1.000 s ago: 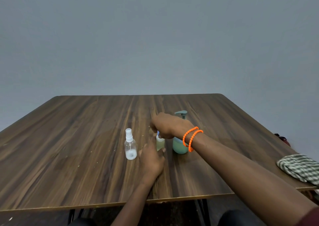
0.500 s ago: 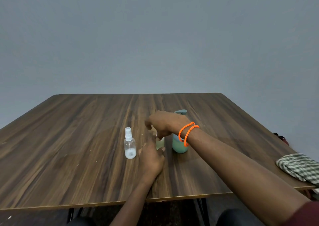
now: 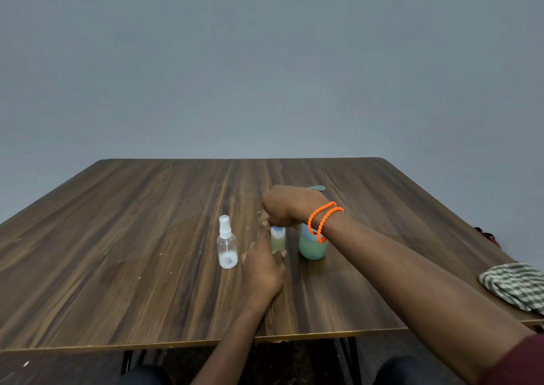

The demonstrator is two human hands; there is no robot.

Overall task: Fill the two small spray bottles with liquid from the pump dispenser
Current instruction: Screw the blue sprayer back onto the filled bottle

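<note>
A clear spray bottle (image 3: 227, 246) with a white spray top stands capped on the wooden table (image 3: 117, 237); a little white liquid lies at its bottom. To its right my left hand (image 3: 262, 267) grips the lower body of a second small bottle (image 3: 278, 239) holding greenish liquid. My right hand (image 3: 290, 206), with orange bead bracelets at the wrist, is curled over that bottle's top and pinches its blue-white cap. Behind my right wrist stands the pump dispenser (image 3: 312, 245), blue-green, with only the tip of its pump head showing.
A green-and-white checked cloth (image 3: 516, 286) lies at the table's right edge. A dark red object (image 3: 485, 234) sits past that edge on the right. A plain grey wall stands behind the table.
My right hand shifted left off the top of the small bottle, then came back down over it. The left hand stayed on the bottle's body.
</note>
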